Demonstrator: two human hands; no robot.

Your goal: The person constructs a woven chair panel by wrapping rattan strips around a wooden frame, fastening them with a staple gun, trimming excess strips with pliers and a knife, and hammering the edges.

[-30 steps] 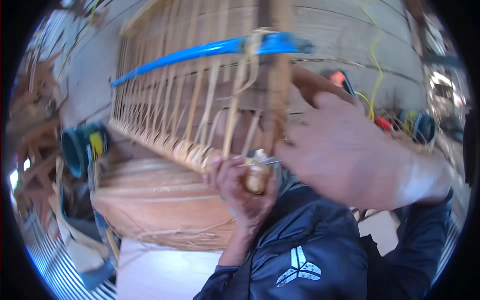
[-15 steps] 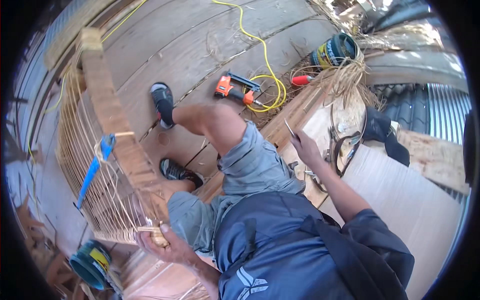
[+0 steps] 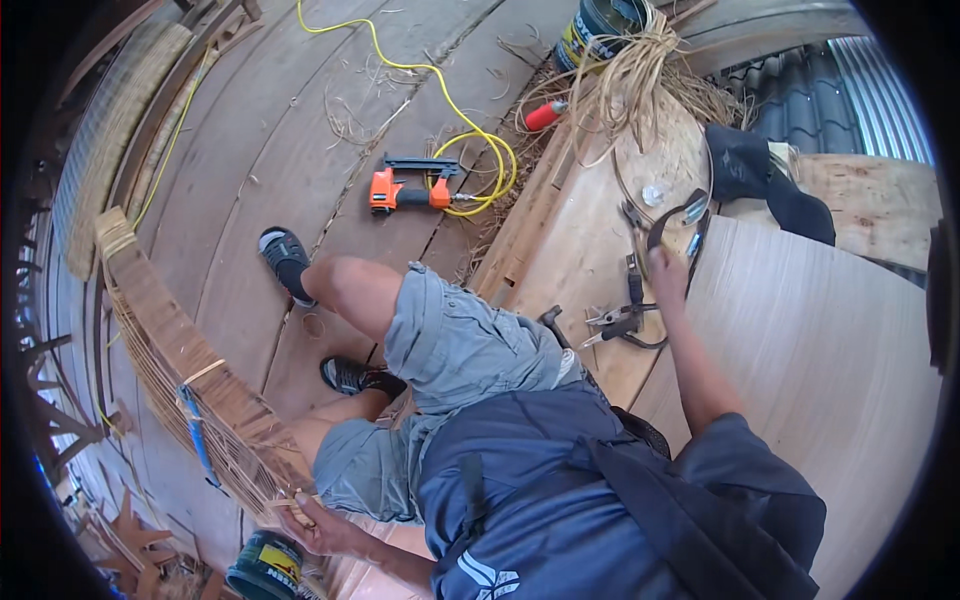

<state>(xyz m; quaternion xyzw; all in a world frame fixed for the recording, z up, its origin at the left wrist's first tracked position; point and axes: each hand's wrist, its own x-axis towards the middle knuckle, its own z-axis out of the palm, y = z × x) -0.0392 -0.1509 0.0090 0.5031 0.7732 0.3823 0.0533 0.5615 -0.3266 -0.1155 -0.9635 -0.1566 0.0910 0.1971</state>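
Observation:
My left hand is closed around the lower end of a curved wooden frame strung with thin rattan strands. A short pale wooden piece shows at its fingers. A blue clamp-like tool hangs on the strands. Over the pale board at my right, my right hand is closed on a dark curved tool handle; which tool it belongs to is unclear. Pliers with open jaws lie beside that hand. More dark-handled pliers lie nearer to me.
An orange nail gun with a coiled yellow hose lies on the plank floor. A dark green bucket and a rattan bundle stand beyond the board. Another bucket is at lower left. A plywood sheet lies at right.
My right hand has moved from the board's near edge to the tools; the pointed tool it held no longer shows in it. The strung frame has tilted away to the left.

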